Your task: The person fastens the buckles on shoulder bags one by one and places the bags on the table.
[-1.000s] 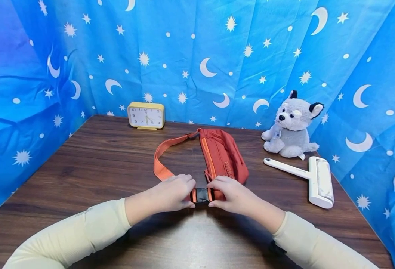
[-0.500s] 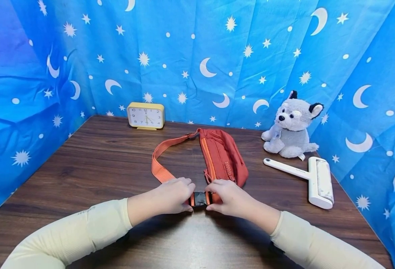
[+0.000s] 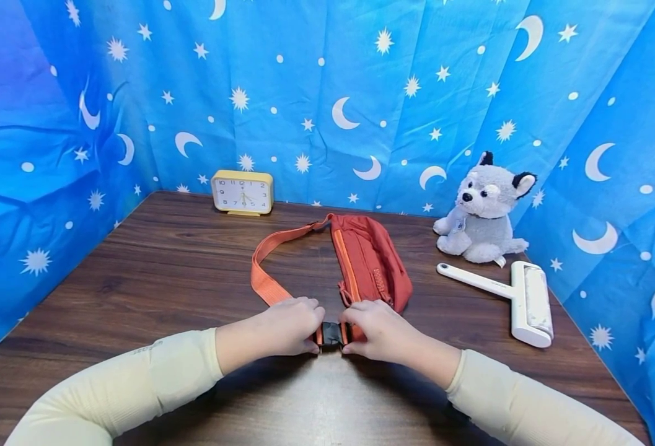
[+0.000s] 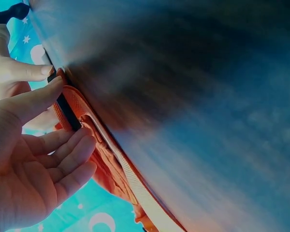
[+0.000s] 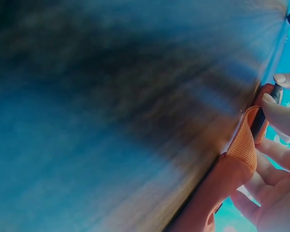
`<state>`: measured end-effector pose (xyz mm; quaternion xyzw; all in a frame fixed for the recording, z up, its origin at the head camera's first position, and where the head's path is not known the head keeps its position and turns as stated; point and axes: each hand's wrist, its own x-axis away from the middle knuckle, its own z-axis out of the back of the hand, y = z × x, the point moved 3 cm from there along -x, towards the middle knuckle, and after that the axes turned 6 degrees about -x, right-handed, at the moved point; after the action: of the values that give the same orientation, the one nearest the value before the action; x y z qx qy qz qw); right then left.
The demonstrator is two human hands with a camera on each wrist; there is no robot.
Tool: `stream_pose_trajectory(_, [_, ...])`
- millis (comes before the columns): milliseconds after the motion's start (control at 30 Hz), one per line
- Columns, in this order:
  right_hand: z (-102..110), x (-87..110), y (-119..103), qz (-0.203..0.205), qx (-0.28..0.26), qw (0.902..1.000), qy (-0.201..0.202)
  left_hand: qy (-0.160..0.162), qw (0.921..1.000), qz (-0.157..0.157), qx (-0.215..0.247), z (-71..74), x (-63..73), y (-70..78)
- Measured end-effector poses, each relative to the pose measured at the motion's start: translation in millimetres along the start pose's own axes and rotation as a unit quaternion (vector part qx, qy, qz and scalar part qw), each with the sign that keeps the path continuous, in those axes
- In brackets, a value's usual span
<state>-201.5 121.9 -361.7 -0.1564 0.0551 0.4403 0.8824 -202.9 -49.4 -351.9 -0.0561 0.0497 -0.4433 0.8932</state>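
A red waist bag (image 3: pixel 369 260) with an orange zip lies on the wooden table. Its orange strap (image 3: pixel 271 248) loops out to the left and round to a black side-release buckle (image 3: pixel 331 334) at the front, the buckle's halves joined. My left hand (image 3: pixel 288 325) pinches the buckle's left end between thumb and fingers. From the other side my right hand (image 3: pixel 383 331) pinches the right end, close to the bag's near corner. In the left wrist view the thumb and fingertips of the left hand (image 4: pixel 43 154) meet the black buckle edge. The right hand (image 5: pixel 280 145) shows likewise in its own wrist view.
A yellow clock (image 3: pixel 242 192) stands at the back left of the table (image 3: pixel 137 272). At the right sit a grey plush dog (image 3: pixel 483 210) and a white lint roller (image 3: pixel 530 303). A blue curtain (image 3: pixel 327 93) with moons and stars surrounds the table's back and sides.
Both hands and the buckle have come slightly nearer to the person and a little left, and the strap's loop has shifted slightly left. The bag has stayed in place.
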Motion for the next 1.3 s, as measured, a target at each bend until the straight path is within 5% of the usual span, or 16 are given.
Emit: stream_pose_trajectory(1300, [-2.1,0.4,4.5,-0.027,0.034,0.9990,-0.012,-0.020,0.9997,0.008,-0.008,-4.5,-7.1,0.5])
